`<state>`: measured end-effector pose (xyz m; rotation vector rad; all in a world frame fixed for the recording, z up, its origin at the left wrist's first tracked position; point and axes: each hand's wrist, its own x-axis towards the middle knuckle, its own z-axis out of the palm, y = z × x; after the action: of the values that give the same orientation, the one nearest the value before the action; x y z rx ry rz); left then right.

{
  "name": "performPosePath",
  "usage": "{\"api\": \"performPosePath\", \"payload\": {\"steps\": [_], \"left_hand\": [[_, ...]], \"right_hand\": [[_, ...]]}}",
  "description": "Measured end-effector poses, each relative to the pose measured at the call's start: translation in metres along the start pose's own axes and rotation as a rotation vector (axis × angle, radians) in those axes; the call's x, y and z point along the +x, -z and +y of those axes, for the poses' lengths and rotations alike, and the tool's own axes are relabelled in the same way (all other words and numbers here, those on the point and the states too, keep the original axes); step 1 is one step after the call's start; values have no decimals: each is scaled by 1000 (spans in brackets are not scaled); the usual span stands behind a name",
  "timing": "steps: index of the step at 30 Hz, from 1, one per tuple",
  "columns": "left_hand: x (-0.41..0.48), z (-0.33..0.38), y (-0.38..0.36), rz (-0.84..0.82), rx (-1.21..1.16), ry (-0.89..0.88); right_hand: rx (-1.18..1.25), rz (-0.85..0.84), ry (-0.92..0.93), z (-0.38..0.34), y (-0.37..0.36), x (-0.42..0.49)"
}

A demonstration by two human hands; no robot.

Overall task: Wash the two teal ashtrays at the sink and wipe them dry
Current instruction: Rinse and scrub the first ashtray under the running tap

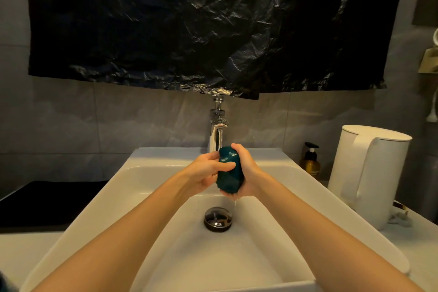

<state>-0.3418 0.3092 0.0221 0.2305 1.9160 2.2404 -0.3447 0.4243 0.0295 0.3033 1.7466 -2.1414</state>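
Head view: teal ashtray (230, 169) held on edge under the faucet (216, 130), above the sink (154, 156), with both hands on it.
Left hand (208, 170) pinches it with the thumb across its face; right hand (246, 168) wraps it from the far side. Risk: it's wet and probably slick, so a slip drops it onto the drain (218, 218) and could chip it. Splash may reach the white kettle (369, 173). The ashtray's bowl side is hidden, the stream is mostly blocked, and there's no sign of the second ashtray. Teal patch (4, 282) at bottom left is cut off, can't identify.
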Motion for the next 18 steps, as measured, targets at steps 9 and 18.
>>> {"api": "performPosePath", "payload": {"steps": [9,18], "left_hand": [[2,4,3,106,-63,-5],[-3,10,14,-109,56,-70]], "right_hand": [[-32,-82,66,9,-7,9],[-85,-113,109,1,1,9]]}}
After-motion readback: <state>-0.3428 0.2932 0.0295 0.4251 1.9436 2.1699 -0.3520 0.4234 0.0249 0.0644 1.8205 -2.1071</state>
